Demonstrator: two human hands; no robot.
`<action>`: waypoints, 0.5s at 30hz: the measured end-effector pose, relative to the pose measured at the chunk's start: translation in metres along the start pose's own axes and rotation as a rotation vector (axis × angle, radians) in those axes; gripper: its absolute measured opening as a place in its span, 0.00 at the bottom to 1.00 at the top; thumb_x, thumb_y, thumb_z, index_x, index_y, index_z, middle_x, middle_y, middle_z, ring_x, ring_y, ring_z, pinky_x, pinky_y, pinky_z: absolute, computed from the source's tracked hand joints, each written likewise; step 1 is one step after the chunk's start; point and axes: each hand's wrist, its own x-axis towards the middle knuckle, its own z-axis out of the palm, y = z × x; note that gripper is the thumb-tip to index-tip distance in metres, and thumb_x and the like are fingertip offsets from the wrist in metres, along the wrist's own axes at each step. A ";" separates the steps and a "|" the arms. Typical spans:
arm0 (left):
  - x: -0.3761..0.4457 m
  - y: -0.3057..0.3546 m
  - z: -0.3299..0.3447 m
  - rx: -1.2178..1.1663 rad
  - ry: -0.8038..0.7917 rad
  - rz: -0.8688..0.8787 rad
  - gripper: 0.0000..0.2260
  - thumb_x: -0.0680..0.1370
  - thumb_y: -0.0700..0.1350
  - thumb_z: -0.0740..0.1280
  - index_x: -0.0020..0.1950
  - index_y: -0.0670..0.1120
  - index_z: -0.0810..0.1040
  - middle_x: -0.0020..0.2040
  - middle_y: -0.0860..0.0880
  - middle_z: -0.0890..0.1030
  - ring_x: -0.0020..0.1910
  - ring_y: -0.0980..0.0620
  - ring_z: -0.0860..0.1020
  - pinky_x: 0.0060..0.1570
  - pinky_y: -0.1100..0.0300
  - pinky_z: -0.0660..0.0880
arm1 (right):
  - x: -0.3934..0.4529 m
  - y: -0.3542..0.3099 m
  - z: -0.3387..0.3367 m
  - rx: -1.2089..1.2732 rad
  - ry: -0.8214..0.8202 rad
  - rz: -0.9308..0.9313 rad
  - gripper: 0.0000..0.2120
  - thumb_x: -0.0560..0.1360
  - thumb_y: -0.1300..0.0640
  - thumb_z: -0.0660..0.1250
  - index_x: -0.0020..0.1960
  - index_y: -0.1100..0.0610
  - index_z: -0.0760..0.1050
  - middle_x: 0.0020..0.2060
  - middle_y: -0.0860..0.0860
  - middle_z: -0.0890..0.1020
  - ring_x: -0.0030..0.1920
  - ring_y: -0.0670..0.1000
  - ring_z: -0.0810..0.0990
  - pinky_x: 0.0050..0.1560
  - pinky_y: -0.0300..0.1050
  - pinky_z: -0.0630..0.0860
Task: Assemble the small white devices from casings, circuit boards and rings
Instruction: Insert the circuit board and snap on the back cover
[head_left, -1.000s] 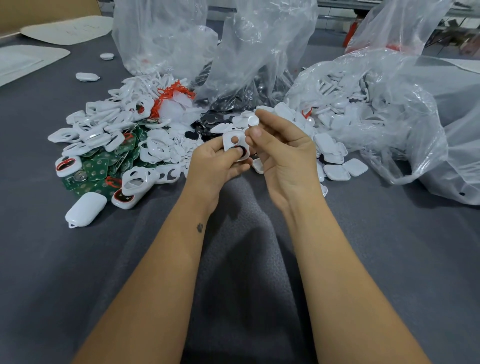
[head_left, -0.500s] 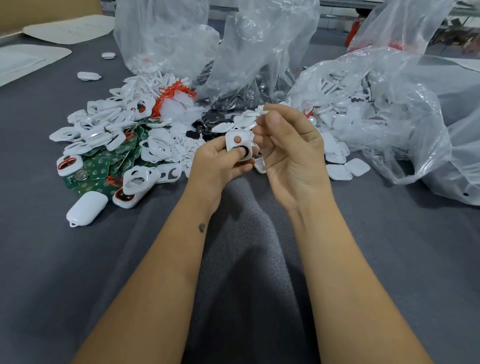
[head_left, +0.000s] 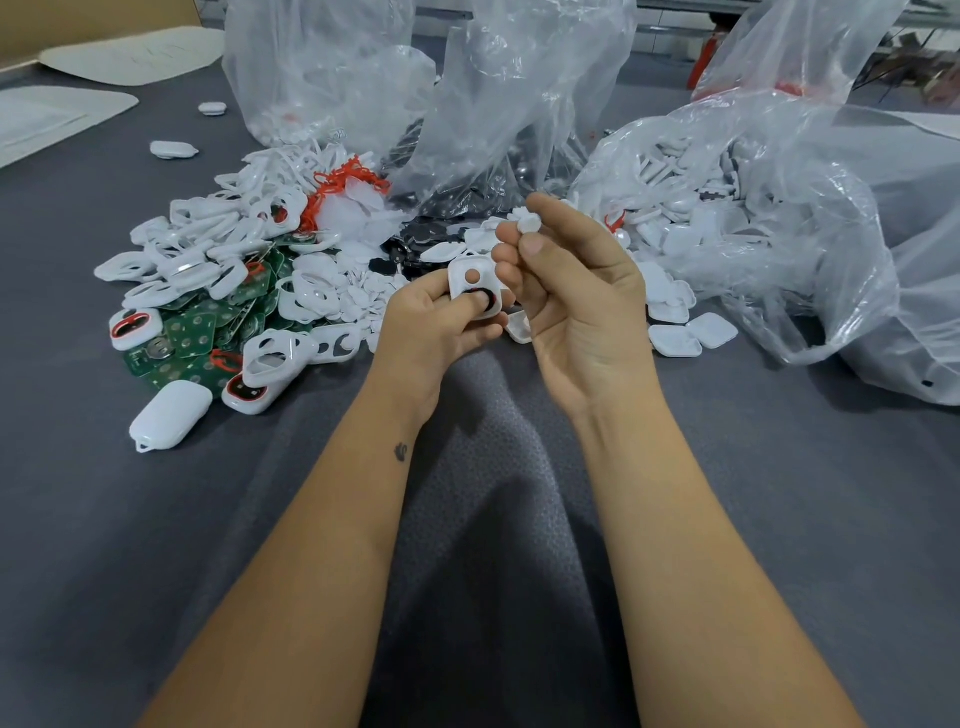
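Left hand (head_left: 434, 325): fingers curled round a small white casing (head_left: 474, 283), thumb pressed on a black ring (head_left: 483, 300) seated in its lower opening; round hole visible above the ring. Held above the worktop (head_left: 156, 519) centre, just in front of the parts heap.

Right hand (head_left: 576, 306): fingertips pinching a small white round piece (head_left: 530, 224), raised just above and to the right of the casing; remaining fingers loosely curled, palm turned toward the left hand. Hands close together, nearly touching at the casing.

Worktop: grey cloth-covered surface, creased between the forearms.

Left of centre, toward the far edge:
- heap of open white casing frames (head_left: 218, 244), loosely piled
- green circuit boards (head_left: 195, 332) beneath and among them, some bearing round metal contacts
- two casings with red rings (head_left: 136, 328) fitted, at the near edge of the heap
- closed white device (head_left: 170, 414), lying alone at the near-left of the heap
- red string bundle (head_left: 340, 182) at the heap's far side
- black ring pile (head_left: 415, 239) behind the hands

Right half: clear plastic bags (head_left: 769, 208) holding flat white covers; several covers (head_left: 693, 335) spilled onto the cloth just beside the right hand.

Far edge, centre: further clear bags (head_left: 415, 78), upright and crumpled.

Far-left corner: white flat sheets (head_left: 130, 54); two stray white pieces (head_left: 174, 149) near them.
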 end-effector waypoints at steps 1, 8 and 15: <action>0.000 0.000 0.000 -0.004 -0.001 0.001 0.07 0.78 0.34 0.65 0.49 0.43 0.81 0.37 0.50 0.84 0.39 0.55 0.82 0.42 0.63 0.79 | 0.000 0.000 0.000 -0.014 0.002 -0.003 0.12 0.75 0.74 0.63 0.49 0.61 0.80 0.37 0.56 0.84 0.38 0.49 0.84 0.41 0.37 0.80; 0.000 -0.001 -0.001 -0.017 -0.015 0.002 0.08 0.78 0.33 0.64 0.50 0.43 0.81 0.39 0.50 0.84 0.40 0.54 0.82 0.42 0.64 0.79 | 0.000 0.000 0.001 -0.059 -0.006 -0.009 0.11 0.74 0.73 0.65 0.51 0.60 0.79 0.39 0.54 0.86 0.40 0.48 0.85 0.41 0.36 0.80; 0.002 -0.002 -0.001 -0.016 0.006 -0.014 0.08 0.78 0.33 0.65 0.52 0.43 0.81 0.41 0.48 0.85 0.41 0.53 0.83 0.43 0.63 0.78 | 0.001 0.003 -0.001 -0.147 0.034 -0.084 0.12 0.71 0.73 0.69 0.45 0.58 0.79 0.33 0.50 0.83 0.35 0.47 0.82 0.39 0.38 0.79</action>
